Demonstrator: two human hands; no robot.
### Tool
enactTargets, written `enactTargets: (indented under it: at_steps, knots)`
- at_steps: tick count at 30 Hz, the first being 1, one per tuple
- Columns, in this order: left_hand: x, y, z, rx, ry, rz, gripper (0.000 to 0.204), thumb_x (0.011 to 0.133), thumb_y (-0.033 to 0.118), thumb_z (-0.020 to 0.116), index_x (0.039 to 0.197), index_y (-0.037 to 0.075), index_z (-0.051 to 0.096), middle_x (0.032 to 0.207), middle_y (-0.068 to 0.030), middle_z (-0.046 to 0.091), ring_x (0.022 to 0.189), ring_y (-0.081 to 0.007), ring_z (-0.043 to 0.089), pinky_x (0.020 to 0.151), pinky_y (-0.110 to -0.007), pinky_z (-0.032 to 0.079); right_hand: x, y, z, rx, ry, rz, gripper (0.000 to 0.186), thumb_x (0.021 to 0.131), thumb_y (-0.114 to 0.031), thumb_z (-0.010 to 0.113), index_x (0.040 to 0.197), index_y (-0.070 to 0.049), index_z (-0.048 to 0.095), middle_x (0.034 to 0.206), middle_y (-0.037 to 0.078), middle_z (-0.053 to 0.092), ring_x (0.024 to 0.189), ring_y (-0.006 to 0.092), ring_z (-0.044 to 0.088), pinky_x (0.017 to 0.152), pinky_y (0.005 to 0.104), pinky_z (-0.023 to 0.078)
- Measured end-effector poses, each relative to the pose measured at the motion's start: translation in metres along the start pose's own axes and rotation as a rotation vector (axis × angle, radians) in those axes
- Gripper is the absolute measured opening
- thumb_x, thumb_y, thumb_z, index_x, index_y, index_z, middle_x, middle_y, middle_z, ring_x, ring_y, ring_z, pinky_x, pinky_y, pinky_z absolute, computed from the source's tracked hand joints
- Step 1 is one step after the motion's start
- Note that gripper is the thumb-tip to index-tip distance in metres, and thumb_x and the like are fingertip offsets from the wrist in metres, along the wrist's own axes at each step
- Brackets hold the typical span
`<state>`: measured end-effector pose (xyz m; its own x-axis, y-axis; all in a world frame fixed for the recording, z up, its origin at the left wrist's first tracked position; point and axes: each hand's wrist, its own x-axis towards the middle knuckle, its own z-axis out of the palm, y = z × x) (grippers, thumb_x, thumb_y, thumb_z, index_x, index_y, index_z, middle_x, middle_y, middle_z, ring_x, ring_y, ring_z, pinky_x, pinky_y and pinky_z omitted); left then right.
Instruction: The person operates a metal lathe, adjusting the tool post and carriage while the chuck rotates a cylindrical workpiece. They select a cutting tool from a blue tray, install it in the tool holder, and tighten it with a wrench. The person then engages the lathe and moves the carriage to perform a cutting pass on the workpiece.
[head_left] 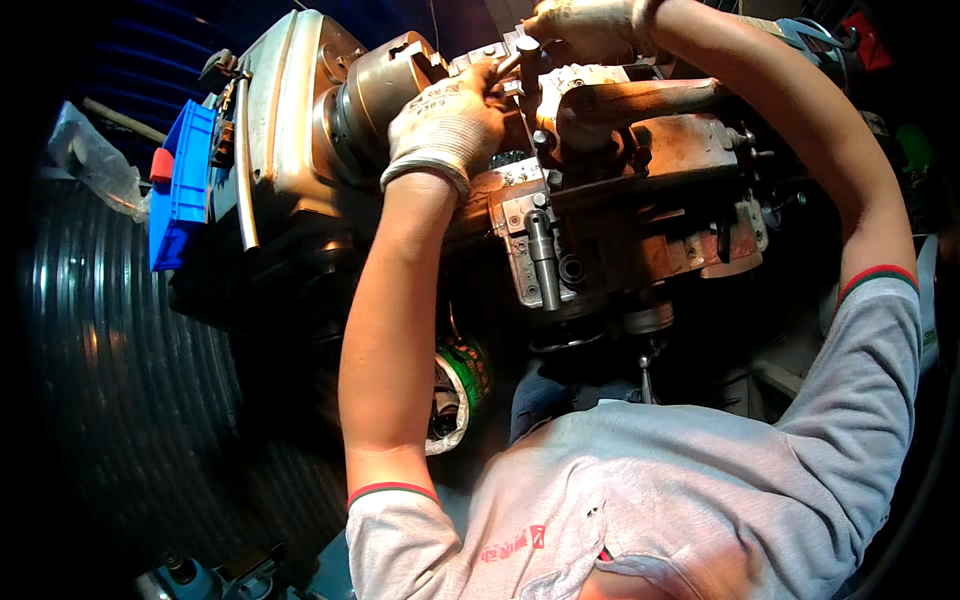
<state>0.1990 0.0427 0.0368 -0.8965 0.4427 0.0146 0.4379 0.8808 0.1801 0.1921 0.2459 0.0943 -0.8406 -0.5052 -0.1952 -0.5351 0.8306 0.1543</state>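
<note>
My left hand (445, 125), in a knitted work glove, reaches up beside the round metal chuck (385, 85) of a lathe. Its fingers are bent round what looks like a short metal rod, close to an upright round-headed metal bar (528, 80). At the top edge, my right hand (592, 28), gloved too, is curled just right of that bar's head. What its fingers grip, if anything, is hidden. A thick lever (645, 100) on the tool post lies below my right forearm.
The lathe's headstock (290, 110) rises at left, with a blue plastic bin (182, 190) beyond it. A cylindrical metal tool (542, 260) lies on the carriage plate. Below stands a white-rimmed green container (465, 385). A ball-ended handle (646, 370) projects toward my body.
</note>
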Motion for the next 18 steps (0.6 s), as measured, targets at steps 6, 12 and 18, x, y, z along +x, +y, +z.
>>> enactTargets:
  at_steps: [6,12,18]
  knots:
    - [0.017,0.002,0.003,0.353,0.044,-0.084,0.031,0.091,0.022,0.053,0.12,0.012,0.061,0.11,-0.0181,0.07,0.105,-0.0332,0.068,0.089,-0.046,0.052,0.022,0.016,0.066,0.293,0.31,-0.039,0.025,0.089,-0.032,0.059,0.095,-0.009,0.069,0.088,0.015,0.071,0.082,0.0347,0.069,0.072,0.0467,0.055]
    - [-0.006,0.034,0.006,0.135,-0.029,-0.223,0.038,0.097,0.031,0.047,0.123,0.003,0.049,0.107,-0.0289,0.067,0.104,-0.0436,0.064,0.092,-0.051,0.049,0.041,0.031,0.066,0.022,0.645,-0.31,0.033,0.083,-0.032,0.067,0.114,-0.02,0.068,0.097,0.008,0.07,0.096,0.0294,0.066,0.082,0.0446,0.052]
    - [-0.019,0.057,0.016,-0.336,-0.042,-0.141,0.041,0.092,0.028,0.055,0.121,-0.001,0.052,0.105,-0.0294,0.066,0.104,-0.0439,0.064,0.091,-0.047,0.049,0.059,0.023,0.05,-0.179,0.372,-0.294,0.018,0.08,-0.029,0.068,0.094,-0.018,0.073,0.105,0.005,0.069,0.113,0.0264,0.06,0.087,0.0445,0.052]
